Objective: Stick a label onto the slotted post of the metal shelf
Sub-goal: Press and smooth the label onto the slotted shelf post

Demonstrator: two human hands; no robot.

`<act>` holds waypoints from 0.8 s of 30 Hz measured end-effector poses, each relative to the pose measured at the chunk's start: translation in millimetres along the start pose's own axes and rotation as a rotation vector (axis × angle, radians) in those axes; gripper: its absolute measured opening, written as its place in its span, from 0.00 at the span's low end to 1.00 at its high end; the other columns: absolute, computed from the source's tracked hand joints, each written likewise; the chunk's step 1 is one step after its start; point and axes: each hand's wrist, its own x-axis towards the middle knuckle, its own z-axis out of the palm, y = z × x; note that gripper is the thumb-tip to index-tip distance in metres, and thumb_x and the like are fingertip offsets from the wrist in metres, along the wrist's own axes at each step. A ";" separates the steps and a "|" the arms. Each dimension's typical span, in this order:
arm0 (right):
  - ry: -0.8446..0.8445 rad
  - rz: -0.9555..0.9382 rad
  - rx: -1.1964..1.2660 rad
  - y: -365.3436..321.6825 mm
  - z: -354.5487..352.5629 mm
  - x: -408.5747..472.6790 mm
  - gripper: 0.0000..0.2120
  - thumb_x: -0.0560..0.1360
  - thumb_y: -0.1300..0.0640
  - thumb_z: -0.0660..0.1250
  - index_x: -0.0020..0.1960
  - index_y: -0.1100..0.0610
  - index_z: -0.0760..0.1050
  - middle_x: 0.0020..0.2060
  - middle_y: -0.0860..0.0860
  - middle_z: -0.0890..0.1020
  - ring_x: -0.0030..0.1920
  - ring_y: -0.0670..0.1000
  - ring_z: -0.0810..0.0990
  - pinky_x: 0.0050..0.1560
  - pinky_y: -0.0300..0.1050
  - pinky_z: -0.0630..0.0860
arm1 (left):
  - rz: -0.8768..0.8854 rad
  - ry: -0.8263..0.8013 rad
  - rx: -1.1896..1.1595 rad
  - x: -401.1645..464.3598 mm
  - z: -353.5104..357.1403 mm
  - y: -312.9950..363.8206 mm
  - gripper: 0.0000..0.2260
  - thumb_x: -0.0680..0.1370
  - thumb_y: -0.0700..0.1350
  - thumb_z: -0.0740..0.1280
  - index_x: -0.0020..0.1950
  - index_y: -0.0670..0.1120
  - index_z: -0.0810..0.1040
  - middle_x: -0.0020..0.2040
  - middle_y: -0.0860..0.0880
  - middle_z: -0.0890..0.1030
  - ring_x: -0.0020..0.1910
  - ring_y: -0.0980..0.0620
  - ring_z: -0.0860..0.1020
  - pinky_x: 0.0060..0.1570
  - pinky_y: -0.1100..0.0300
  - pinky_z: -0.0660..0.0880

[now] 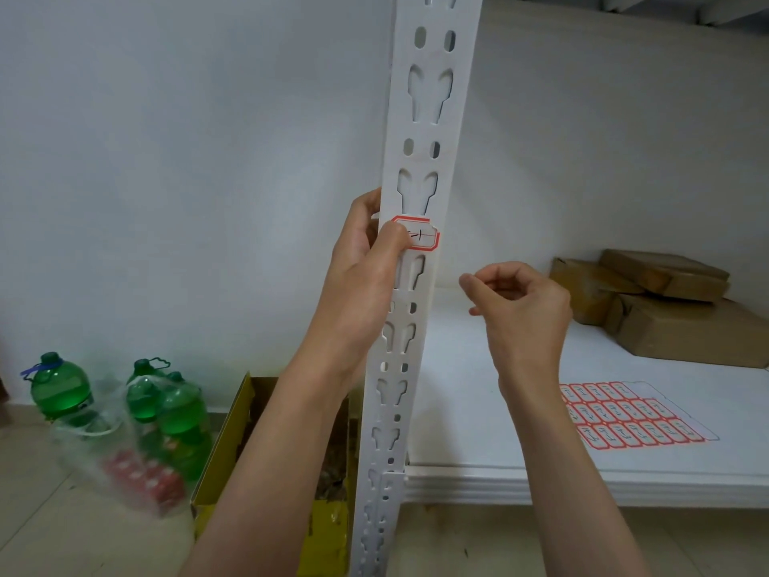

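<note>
- Starting far left of both hands: green bottles [62, 389] on the tiled floor, some in a clear plastic bag [120, 443] with a red pack, well apart from the work.
- Nearer, below the left forearm: open yellow carton [233, 435] on the floor, just left of the post's foot.
- Left hand [366, 260] wrapped round the left edge of the slotted post [420, 131], thumb [393, 239] pressing the left part of the label [422, 234] onto the post's front face; fingers curled behind the edge, mostly hidden.
- Label between two keyhole slots, red border, long axis running across the post, square to the post's upright axis; right end past the thumb, bare, and likely not yet rubbed down.
- Left hand plainly the nearer one, already touching; label right of and level with its thumb.
- Right hand [516, 301] just right of the post and a little lower than the label, apart from both, fingers loosely curled with thumb near forefinger, holding nothing visible.
- Coming move probably a sideways smoothing along the label's long axis toward its free right end, by either thumb.
- Behind and below the right hand: white shelf board [478, 410], flat, joined to the post low down.
- Right of the right wrist: label sheet [632, 414] lying on the board, some labels gone at its far corner.
- Farther right and back: brown parcels [666, 301] stacked on the board against a pale wall [166, 118].
</note>
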 end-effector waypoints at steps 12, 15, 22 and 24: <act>-0.184 0.090 -0.287 39.0 -19.0 9.8 0.09 0.81 0.62 0.66 0.49 0.59 0.85 0.36 0.50 0.83 0.33 0.46 0.81 0.35 0.30 0.78 | 0.006 0.035 -0.012 -0.5 1.5 -0.6 0.15 0.79 0.45 0.62 0.66 0.51 0.73 0.57 0.47 0.83 0.48 0.55 0.81 0.48 0.60 0.76; -0.209 0.158 -0.354 47.1 -23.0 9.0 0.06 0.77 0.63 0.72 0.43 0.57 0.85 0.33 0.49 0.83 0.31 0.46 0.80 0.33 0.31 0.76 | 0.011 0.047 -0.023 -0.7 1.4 -1.7 0.13 0.82 0.42 0.58 0.65 0.49 0.74 0.56 0.50 0.84 0.50 0.54 0.82 0.48 0.60 0.78; -0.214 0.128 -0.540 55.4 -26.8 5.5 0.05 0.76 0.64 0.72 0.44 0.56 0.84 0.38 0.51 0.83 0.35 0.46 0.77 0.36 0.39 0.71 | 0.004 0.067 -0.070 -1.6 2.1 -1.2 0.12 0.82 0.42 0.57 0.63 0.48 0.75 0.53 0.50 0.85 0.50 0.54 0.83 0.50 0.58 0.80; -0.255 0.114 -0.566 55.3 -26.4 5.1 0.17 0.77 0.71 0.65 0.53 0.54 0.86 0.49 0.51 0.85 0.40 0.46 0.79 0.44 0.41 0.77 | 0.008 0.084 -0.047 -0.9 3.3 -0.7 0.12 0.82 0.42 0.58 0.63 0.47 0.75 0.54 0.49 0.85 0.50 0.53 0.83 0.53 0.56 0.79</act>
